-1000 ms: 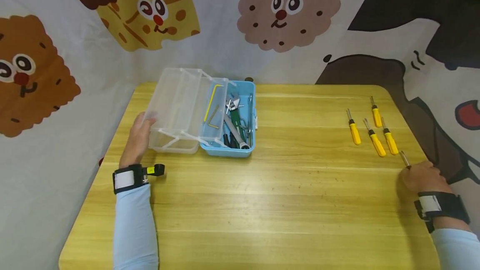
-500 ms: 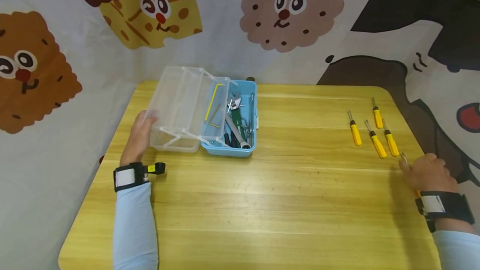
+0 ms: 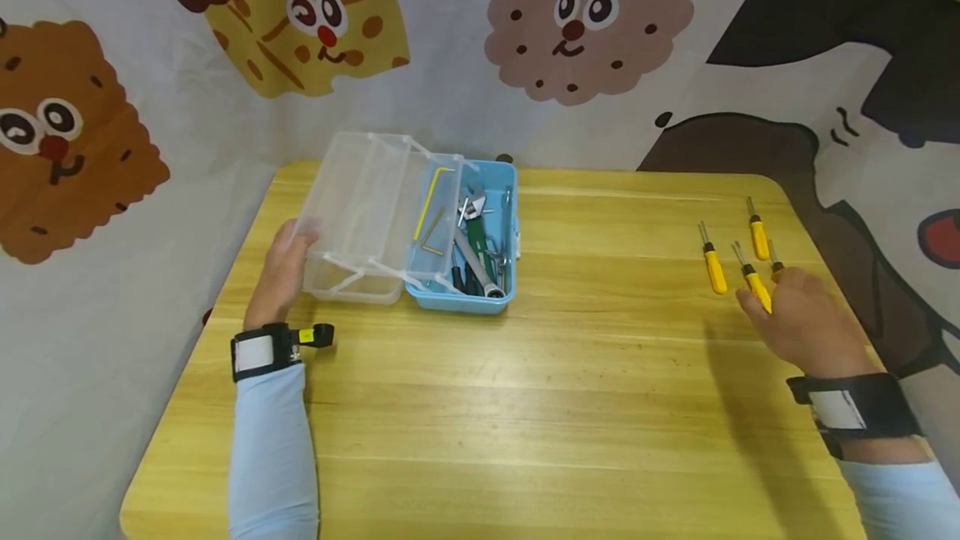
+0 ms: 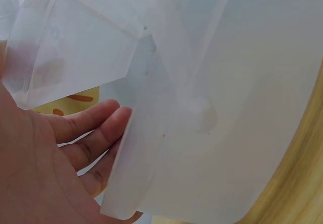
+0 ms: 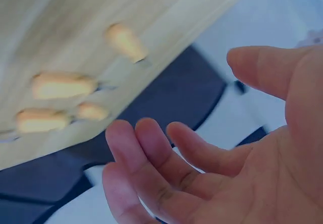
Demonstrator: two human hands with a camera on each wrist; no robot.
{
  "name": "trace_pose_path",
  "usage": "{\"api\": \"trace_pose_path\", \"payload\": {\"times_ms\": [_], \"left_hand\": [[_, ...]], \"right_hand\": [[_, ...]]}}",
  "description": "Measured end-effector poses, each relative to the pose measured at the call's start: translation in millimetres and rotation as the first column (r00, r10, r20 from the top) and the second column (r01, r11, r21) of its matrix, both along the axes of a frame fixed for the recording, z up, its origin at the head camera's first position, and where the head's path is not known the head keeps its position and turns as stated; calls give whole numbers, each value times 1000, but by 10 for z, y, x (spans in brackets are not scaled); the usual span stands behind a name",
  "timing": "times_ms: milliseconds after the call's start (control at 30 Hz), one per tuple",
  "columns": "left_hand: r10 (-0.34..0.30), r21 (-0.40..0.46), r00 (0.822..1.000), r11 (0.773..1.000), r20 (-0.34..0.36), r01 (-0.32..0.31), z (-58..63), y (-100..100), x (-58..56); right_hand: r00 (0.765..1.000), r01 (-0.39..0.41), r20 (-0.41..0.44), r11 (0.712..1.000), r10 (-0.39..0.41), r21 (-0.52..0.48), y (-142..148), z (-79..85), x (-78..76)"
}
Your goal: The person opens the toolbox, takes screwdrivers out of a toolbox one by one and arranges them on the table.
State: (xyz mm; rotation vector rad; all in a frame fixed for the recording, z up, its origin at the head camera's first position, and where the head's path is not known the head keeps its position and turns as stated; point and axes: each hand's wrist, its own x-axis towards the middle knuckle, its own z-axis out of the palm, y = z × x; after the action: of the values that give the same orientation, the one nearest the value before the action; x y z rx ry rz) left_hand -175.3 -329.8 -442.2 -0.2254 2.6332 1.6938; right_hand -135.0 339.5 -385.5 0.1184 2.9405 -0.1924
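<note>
My left hand [image 3: 279,273] holds the outer edge of the clear fold-out tray [image 3: 352,198] of a blue toolbox [image 3: 457,304]. In the left wrist view its fingers [image 4: 96,138] reach between two translucent panels. My right hand [image 3: 813,319] hovers over the yellow screwdrivers at the table's right; in the right wrist view its palm holds nothing and its fingers are spread. One screwdriver [image 3: 714,269] lies to the left, another [image 3: 759,238] at the back. A third screwdriver [image 3: 757,288] and a partly hidden screwdriver [image 3: 776,267] are nearest the hand.
Inside the toolbox lie an adjustable wrench [image 3: 476,227], a grey wrench [image 3: 474,261] and other tools. A yellow hex key [image 3: 427,207] rests in the tray area. The wooden table [image 3: 540,423] meets a printed cloth [image 3: 450,98] at the back and sides.
My right hand has let go of a screwdriver at the right edge and moved left and away from me over the others. My left hand stays on the tray.
</note>
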Motion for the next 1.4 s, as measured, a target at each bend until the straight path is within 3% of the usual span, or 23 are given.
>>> {"api": "trace_pose_path", "payload": {"times_ms": [167, 267, 367, 433, 533, 733, 900, 1000, 1167, 1267, 1400], "left_hand": [[-4, 1, 1000, 1000, -2, 4, -2, 3, -25], [-13, -3, 1000, 1000, 4, 13, 5, -4, -36], [-17, -7, 1000, 1000, 6, 17, 19, -11, -38], [-16, -6, 1000, 1000, 7, 16, 23, -16, -43], [-13, -3, 1000, 1000, 10, 13, 23, -21, -41], [-17, 9, 1000, 1000, 13, 16, 8, -26, -25], [-18, 6, 1000, 1000, 7, 18, -9, -18, -25], [-12, 3, 1000, 1000, -15, 12, -13, -26, -25], [-17, 6, 999, 1000, -38, 17, 8, -32, -21], [-19, 16, 999, 1000, -26, 19, 18, -23, -24], [-19, 16, 1000, 1000, -10, 20, 26, -5, -23]], "right_hand": [[993, -105, -64, 993, 102, -46, -443, 123, 26], [973, -191, -144, 980, 182, -47, -731, 192, 34], [928, -295, -244, 955, 280, -30, -1032, 258, 30], [885, -366, -308, 931, 349, 1, -1239, 304, 14], [845, -440, -332, 898, 418, 10, -1541, 382, -37], [848, -508, -226, 857, 480, -87, -2115, 499, -217], [830, -557, -104, 813, 548, -169, -2544, 548, -348], [810, -577, -20, 790, 587, -209, -2792, 581, -420], [756, -583, 115, 742, 645, -331, -3121, 562, -649], [738, -554, 199, 748, 644, -367, -3275, 500, -817], [748, -494, 281, 787, 601, -370, -3439, 364, -1006]]}}
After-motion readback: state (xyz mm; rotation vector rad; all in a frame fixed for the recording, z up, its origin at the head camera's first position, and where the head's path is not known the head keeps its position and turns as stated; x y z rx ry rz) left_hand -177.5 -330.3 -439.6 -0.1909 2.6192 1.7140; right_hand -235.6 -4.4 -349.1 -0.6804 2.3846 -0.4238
